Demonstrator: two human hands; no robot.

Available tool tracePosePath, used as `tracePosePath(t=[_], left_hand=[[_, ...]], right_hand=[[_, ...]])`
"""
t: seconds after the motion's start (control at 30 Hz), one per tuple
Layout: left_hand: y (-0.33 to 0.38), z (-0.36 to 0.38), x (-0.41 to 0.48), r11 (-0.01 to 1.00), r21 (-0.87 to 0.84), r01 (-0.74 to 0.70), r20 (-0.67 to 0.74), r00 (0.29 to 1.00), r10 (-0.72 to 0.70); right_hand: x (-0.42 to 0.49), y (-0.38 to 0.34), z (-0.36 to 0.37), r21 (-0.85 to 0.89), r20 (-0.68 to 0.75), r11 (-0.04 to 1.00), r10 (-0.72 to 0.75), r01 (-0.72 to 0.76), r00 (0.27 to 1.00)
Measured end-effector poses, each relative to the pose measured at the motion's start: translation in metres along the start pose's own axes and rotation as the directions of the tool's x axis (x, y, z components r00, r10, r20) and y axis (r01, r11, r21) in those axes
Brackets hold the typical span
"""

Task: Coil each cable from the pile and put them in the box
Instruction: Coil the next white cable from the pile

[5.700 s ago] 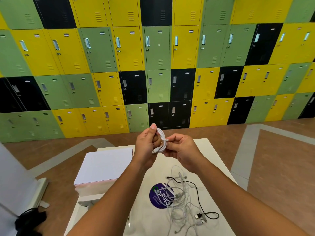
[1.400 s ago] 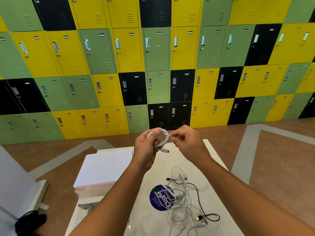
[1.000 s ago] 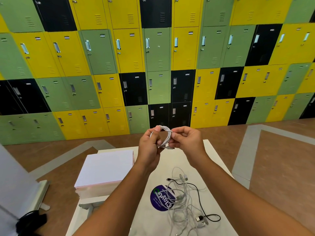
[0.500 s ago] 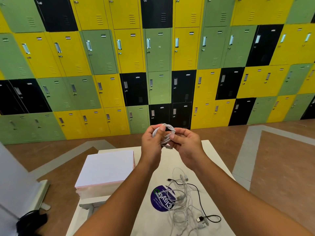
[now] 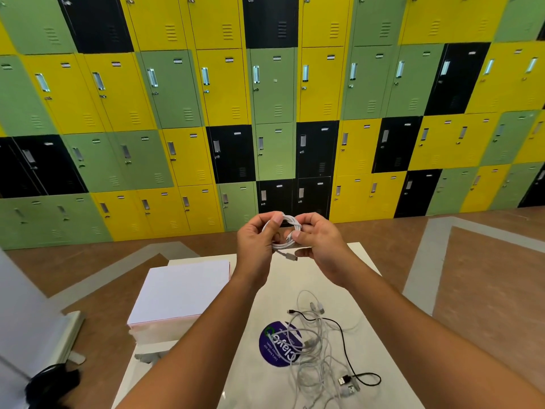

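Fingers of the left hand (image 5: 255, 246) and right hand (image 5: 323, 246) curl, pinching a small coiled white cable (image 5: 290, 222) mid-frame above the white table (image 5: 368, 290); hands sit closer together than a second ago.

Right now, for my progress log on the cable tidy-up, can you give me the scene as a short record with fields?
left hand: holds the white cable coil
right hand: pinches the same coil's wrapped side
coil position: in the air above the table, one plug dangling
pile: loose white cables and one black cable, on the table
box: white, left of the pile, top appears closed
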State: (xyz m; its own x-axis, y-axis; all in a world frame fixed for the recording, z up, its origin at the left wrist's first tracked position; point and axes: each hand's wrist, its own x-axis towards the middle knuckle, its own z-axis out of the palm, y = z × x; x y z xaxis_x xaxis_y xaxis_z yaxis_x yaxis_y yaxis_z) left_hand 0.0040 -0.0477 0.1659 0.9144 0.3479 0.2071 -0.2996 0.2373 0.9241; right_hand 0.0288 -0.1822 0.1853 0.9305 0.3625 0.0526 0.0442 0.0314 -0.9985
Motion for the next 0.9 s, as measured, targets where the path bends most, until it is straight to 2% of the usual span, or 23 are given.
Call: tracePosePath(t=[0.07,0.17,0.27,0.37,0.5,0.6,0.73,0.9], left_hand=[[0.001,0.0,0.002,1.0,0.015,-0.021,-0.025,0.999,0.021],[-0.002,-0.002,0.005,0.999,0.031,-0.041,-0.025,0.999,0.042],[-0.002,-0.005,0.004,0.997,0.074,-0.004,-0.002,1.0,0.004],[-0.001,-0.01,0.002,0.99,0.013,0.138,0.079,0.987,-0.139],[-0.001,-0.025,0.0,0.974,0.009,0.225,0.136,0.965,-0.224],[-0.004,-0.031,-0.003,0.963,0.067,0.262,0.183,0.945,-0.27],[-0.003,-0.032,-0.003,0.964,0.064,0.257,0.166,0.95,-0.264],[0.0,-0.029,0.0,0.954,0.153,0.258,0.124,0.953,-0.278]], right_hand=[[-0.001,-0.002,0.0,0.053,0.067,0.998,0.011,-0.014,0.998],[-0.002,-0.001,-0.002,0.224,0.186,0.969,0.06,-0.102,0.981],[-0.004,-0.002,-0.007,0.166,0.224,0.977,0.093,-0.132,0.97],[-0.002,-0.003,-0.011,0.087,0.116,0.993,0.068,-0.079,0.991],[0.006,-0.003,-0.016,0.181,-0.046,0.983,0.04,-0.031,0.998],[0.007,-0.003,-0.017,0.177,-0.076,0.984,0.039,-0.025,0.996],[0.007,-0.004,-0.012,0.17,-0.083,0.985,0.033,-0.019,0.996],[0.007,-0.003,-0.01,0.069,-0.092,0.997,-0.014,0.02,0.996]])
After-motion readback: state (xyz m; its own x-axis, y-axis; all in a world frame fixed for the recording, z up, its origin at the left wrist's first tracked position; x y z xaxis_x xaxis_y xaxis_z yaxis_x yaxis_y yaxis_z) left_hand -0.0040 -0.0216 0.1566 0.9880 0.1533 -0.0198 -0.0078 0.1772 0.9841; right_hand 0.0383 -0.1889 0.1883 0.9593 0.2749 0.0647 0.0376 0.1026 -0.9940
